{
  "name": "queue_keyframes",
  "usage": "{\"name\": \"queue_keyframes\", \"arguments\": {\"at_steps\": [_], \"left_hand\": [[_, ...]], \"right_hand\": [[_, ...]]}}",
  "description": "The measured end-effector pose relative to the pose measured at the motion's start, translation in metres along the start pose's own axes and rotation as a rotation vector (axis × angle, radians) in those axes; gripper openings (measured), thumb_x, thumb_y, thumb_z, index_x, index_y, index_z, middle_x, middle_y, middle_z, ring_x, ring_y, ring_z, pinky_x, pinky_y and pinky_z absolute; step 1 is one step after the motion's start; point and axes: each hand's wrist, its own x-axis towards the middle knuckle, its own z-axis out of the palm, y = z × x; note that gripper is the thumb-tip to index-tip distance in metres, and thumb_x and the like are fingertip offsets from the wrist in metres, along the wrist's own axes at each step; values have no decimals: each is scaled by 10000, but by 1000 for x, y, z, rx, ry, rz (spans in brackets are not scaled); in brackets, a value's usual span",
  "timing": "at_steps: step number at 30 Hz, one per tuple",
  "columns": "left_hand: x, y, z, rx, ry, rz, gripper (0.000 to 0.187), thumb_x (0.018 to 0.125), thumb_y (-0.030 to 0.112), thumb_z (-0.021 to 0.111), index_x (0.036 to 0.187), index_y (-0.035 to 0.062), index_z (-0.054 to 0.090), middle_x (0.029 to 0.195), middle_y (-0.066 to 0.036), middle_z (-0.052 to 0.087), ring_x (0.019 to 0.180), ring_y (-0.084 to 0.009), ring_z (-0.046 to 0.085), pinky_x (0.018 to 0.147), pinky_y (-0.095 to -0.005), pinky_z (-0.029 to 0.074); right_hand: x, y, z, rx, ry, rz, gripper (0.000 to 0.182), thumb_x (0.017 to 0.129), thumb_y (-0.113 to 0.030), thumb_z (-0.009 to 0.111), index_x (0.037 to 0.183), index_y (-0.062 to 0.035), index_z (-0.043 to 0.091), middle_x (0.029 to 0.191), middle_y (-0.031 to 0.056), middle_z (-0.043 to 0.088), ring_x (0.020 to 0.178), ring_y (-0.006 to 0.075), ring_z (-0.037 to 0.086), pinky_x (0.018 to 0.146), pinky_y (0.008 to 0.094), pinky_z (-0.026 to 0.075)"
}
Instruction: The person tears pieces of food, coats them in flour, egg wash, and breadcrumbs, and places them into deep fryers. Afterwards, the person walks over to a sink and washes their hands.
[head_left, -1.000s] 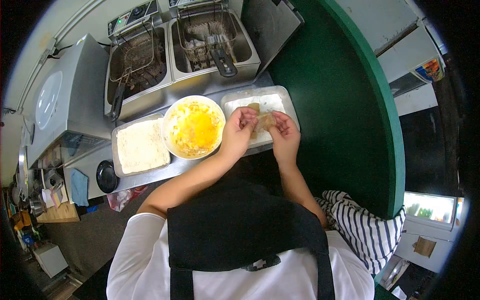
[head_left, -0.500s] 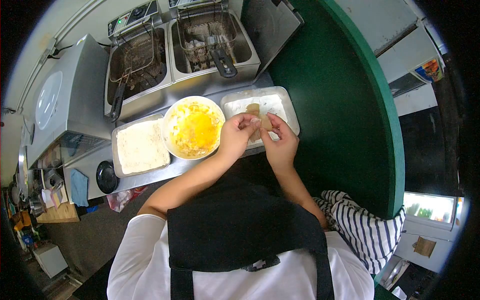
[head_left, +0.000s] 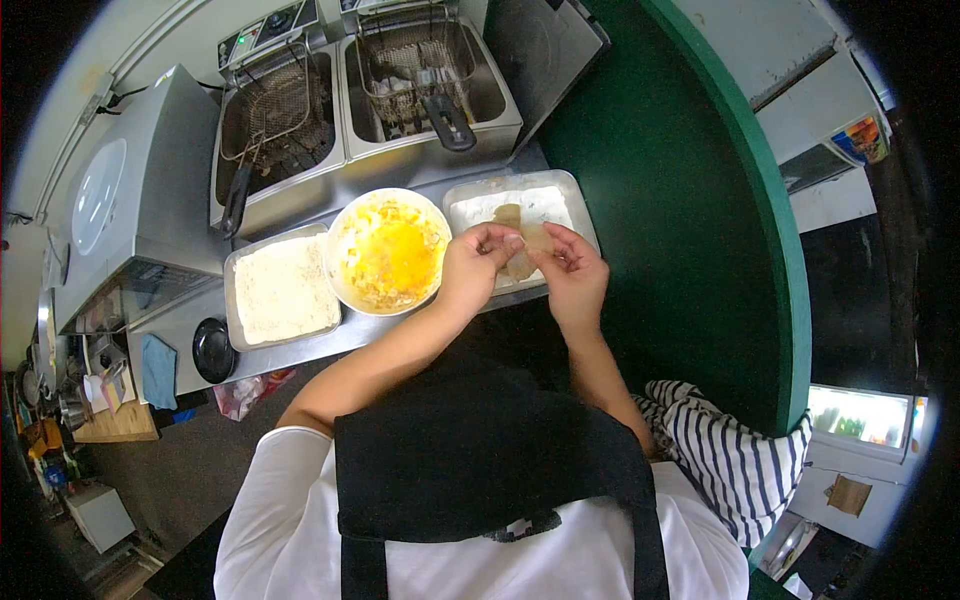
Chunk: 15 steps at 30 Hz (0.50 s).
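Over the metal tray of white flour (head_left: 470, 192) both my hands hold a thin, pale brownish slice of food (head_left: 521, 266), perhaps raw meat; its kind I cannot make out. My left hand (head_left: 478, 264) pinches its left side between thumb and fingertips. Gripping the right side are the bent fingers of my right hand (head_left: 574, 274). A part of the slice sticks up past the fingers, above the flour. Just left of my left hand stands a white bowl (head_left: 336, 282) of beaten egg (head_left: 392, 255). Further left is a metal tray of pale crumbs (head_left: 287, 290).
Behind the trays are two deep fryers (head_left: 345, 170) with wire baskets and black handles. A green partition (head_left: 690, 230) rises close on the right. At the left stand a black dish (head_left: 213, 350) and a silver appliance (head_left: 150, 180). A blue cloth (head_left: 158, 373) hangs beyond.
My right hand has shifted slightly right, and its fingers have curled further over the slice. More of the slice shows between my hands. My left hand has barely moved.
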Motion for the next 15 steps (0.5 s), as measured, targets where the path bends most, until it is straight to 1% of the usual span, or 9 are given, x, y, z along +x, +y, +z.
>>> {"name": "queue_keyframes", "arguments": {"at_steps": [2,4,5,7,8,11,15], "left_hand": [[0,1,0,-62,-16,-43,187,873,87,713,1034,8,661,815,20,625,711,-51,528,655,-197,434],[0,4,1,-170,-43,-76,219,849,73,734,1043,16,651,835,19,618,727,-54,524,662,-193,430],[-1,4,2,-111,-53,-47,236,835,61,744,1044,18,646,844,18,612,741,-55,524,667,-194,431],[-5,3,4,8,-74,12,274,806,37,764,1047,22,634,863,17,602,770,-57,524,678,-196,433],[-4,-1,4,12,-79,19,280,796,24,768,1042,23,632,866,17,599,779,-58,524,682,-198,436],[-1,-12,3,27,-94,43,282,783,-6,767,1023,25,624,867,16,594,791,-61,526,690,-206,443],[-1,-11,3,7,-103,49,223,801,-23,738,979,28,614,836,18,596,769,-64,535,698,-210,449]], "right_hand": [[2,2,-3,63,-43,18,343,845,29,689,1182,44,625,1045,103,697,941,150,661,826,267,531],[2,3,-3,125,-21,43,334,855,20,687,1182,44,626,1043,102,694,935,145,653,829,264,525],[3,4,-3,156,-10,55,329,860,15,686,1182,44,626,1041,101,693,932,142,650,830,263,522],[5,10,-6,176,-1,144,320,864,2,689,1176,42,629,1038,97,691,917,137,645,826,260,519],[5,13,-7,186,3,189,315,867,-5,690,1173,42,631,1036,94,689,910,135,643,824,259,517],[6,19,-10,215,-9,215,315,856,-15,706,1160,33,640,1025,95,690,902,133,641,809,255,514],[3,20,-9,51,30,89,303,847,-19,716,1139,28,648,1001,92,688,892,132,637,782,253,518]]}}
